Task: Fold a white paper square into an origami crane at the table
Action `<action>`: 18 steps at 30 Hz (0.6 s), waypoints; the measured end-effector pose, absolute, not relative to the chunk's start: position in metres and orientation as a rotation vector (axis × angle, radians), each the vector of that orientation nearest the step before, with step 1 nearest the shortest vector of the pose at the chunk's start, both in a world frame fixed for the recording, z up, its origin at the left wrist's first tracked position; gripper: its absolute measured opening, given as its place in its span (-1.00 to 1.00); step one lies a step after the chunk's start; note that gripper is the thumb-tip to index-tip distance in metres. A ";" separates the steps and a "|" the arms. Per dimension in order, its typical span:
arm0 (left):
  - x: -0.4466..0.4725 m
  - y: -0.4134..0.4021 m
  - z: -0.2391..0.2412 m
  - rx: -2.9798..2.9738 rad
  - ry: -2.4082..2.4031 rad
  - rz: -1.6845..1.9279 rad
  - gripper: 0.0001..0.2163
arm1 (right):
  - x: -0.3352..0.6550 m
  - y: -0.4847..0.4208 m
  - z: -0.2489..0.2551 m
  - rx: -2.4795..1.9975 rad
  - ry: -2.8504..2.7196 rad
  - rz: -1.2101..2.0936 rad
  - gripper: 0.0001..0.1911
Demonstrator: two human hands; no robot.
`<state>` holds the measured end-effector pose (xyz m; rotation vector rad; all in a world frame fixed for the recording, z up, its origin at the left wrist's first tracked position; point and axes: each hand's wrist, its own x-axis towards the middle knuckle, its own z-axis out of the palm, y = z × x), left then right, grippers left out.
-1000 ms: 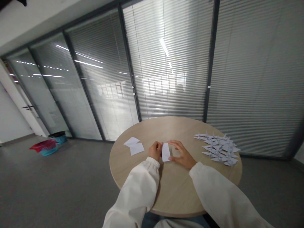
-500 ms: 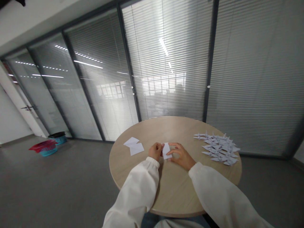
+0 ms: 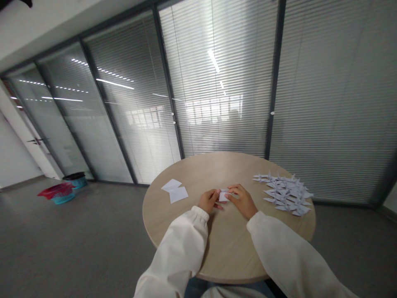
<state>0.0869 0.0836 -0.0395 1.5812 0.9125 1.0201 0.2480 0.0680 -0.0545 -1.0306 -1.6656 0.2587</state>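
Observation:
A small folded white paper (image 3: 223, 196) lies between my two hands at the middle of the round wooden table (image 3: 229, 248). My left hand (image 3: 209, 200) pinches its left edge with the fingertips. On the paper's right side my right hand (image 3: 242, 200) presses down with thumb and fingers. Both sleeves are white. Most of the paper is hidden under my fingers.
Two flat white sheets (image 3: 175, 191) lie on the table's left part. A pile of several folded paper cranes (image 3: 285, 193) covers the right part. Glass walls with blinds stand behind. A red and a blue basin (image 3: 60, 192) sit on the floor far left.
The paper was a tall strip held up between my hands; now it is folded shorter and pressed low on the table, with both hands closed in over it.

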 end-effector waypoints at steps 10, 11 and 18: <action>0.089 0.085 -0.043 1.569 0.839 0.937 -0.63 | 0.246 0.064 -0.050 -1.071 -1.609 0.477 -0.81; 0.089 0.085 -0.044 1.570 0.843 0.941 -0.63 | 0.246 0.063 -0.050 -1.088 -1.605 0.502 -0.81; 0.089 0.087 -0.047 1.597 0.887 0.995 -0.68 | 0.246 0.061 -0.049 -1.095 -1.581 0.608 -0.84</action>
